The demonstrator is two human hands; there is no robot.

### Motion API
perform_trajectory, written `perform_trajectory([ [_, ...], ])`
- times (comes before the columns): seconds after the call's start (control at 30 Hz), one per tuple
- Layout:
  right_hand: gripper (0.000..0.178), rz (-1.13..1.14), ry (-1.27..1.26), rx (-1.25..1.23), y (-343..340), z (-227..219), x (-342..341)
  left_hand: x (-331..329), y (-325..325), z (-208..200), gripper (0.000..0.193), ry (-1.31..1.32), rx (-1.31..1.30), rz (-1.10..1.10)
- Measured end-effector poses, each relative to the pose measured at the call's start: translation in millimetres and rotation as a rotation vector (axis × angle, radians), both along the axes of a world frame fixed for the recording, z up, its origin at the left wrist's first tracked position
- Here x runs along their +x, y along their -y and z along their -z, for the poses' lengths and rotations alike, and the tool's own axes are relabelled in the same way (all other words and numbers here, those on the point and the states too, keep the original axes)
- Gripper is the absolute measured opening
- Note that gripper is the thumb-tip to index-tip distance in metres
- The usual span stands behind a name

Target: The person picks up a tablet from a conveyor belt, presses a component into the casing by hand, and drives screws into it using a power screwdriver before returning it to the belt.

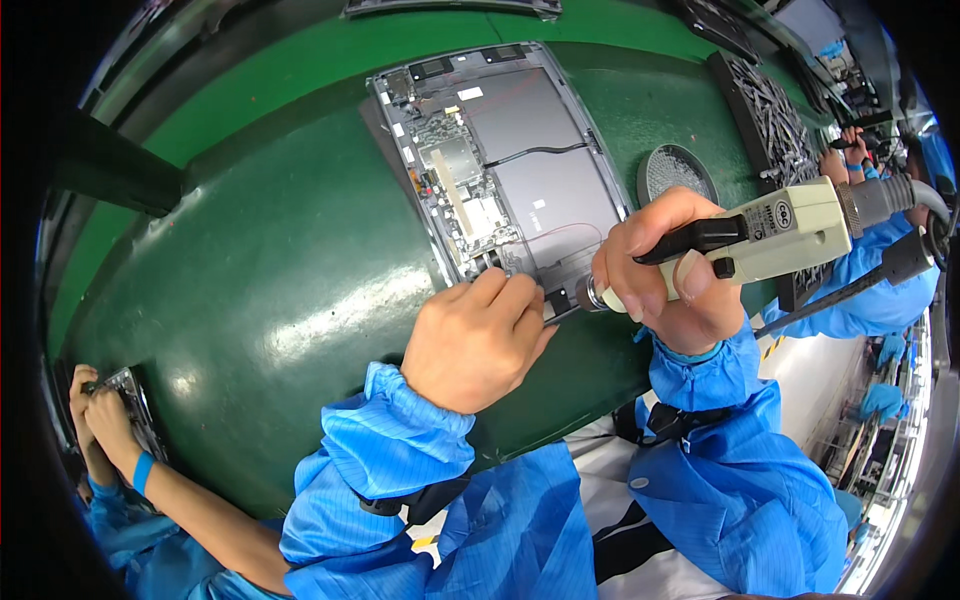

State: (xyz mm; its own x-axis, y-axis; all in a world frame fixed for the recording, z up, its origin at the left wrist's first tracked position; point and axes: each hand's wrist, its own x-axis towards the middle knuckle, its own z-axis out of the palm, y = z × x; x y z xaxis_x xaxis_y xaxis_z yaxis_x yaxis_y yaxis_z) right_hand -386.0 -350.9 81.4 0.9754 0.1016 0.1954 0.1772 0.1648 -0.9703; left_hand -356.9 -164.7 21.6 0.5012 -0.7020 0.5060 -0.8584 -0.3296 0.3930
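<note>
An opened tablet-like device lies on the green table, with its circuit board bare along the left side and a wide grey panel to the right. My left hand rests at its near edge, fingers curled and pressed together; the fingertips point down onto the device, and what they hold, if anything, is hidden. Wrapped in my right hand is a cream electric screwdriver with a black lever. It lies nearly level, its metal nose pointing left toward the device's near right corner. The bit's tip cannot be made out.
A round dish of tiny screws stands right of the device. Beyond it is a black tray full of small dark parts. The screwdriver's cable hangs at the right. Co-workers' hands handle another device at far left; others work at far right.
</note>
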Motion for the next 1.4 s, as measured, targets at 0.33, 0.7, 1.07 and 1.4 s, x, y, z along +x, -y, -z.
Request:
perform_trajectory([
  [0.33,0.032,-0.061,0.094,-0.169,-6,5,1,1,0,-3,0.017,-0.001,0.011,0.003],
  [0.7,0.031,0.451,0.211,0.154,79,3,13,-5,2,-15,0.030,-0.004,0.052,-0.040],
  [1.07,0.022,0.691,0.060,0.073,93,9,22,-2,10,-23,0.032,-0.091,0.139,-0.044],
  [1.4,0.025,0.724,0.055,0.093,93,7,24,-2,10,-28,0.035,-0.075,0.170,-0.060],
])
